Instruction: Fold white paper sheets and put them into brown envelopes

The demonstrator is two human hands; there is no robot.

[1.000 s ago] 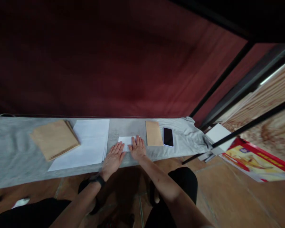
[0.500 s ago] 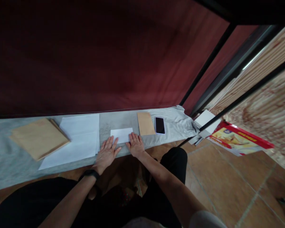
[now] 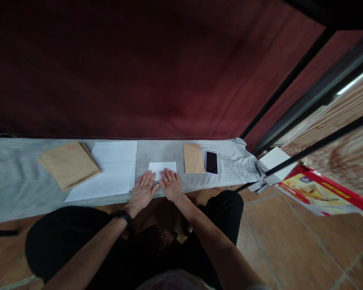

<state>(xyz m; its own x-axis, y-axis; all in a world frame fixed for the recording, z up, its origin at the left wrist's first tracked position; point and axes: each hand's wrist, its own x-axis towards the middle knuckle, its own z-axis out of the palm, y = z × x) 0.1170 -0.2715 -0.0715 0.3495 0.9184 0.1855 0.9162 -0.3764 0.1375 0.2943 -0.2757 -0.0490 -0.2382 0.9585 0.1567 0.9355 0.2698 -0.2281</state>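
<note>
A small white piece of paper (image 3: 162, 166), which looks folded, lies on the grey cloth. My left hand (image 3: 142, 191) rests flat on its near left corner, fingers stretched out. Over its near right part lies my right hand (image 3: 172, 186), palm down with the fingers spread a little. The two thumbs almost meet at the paper's near edge. To the right of my right hand is a single brown envelope (image 3: 194, 158). A stack of white sheets (image 3: 113, 169) lies left of my left hand.
Several brown envelopes (image 3: 71, 165) overlap the white sheets' left side. A phone (image 3: 211, 162) lies beside the single envelope. The grey cloth (image 3: 160, 150) covers the narrow bench against a dark red curtain (image 3: 157, 80). A red and yellow box (image 3: 317, 191) and black bars stand at the right.
Both hands stay flat on the small paper. My right hand has shifted left towards my left hand, showing the paper's right far corner. The camera view has swung right and back.
</note>
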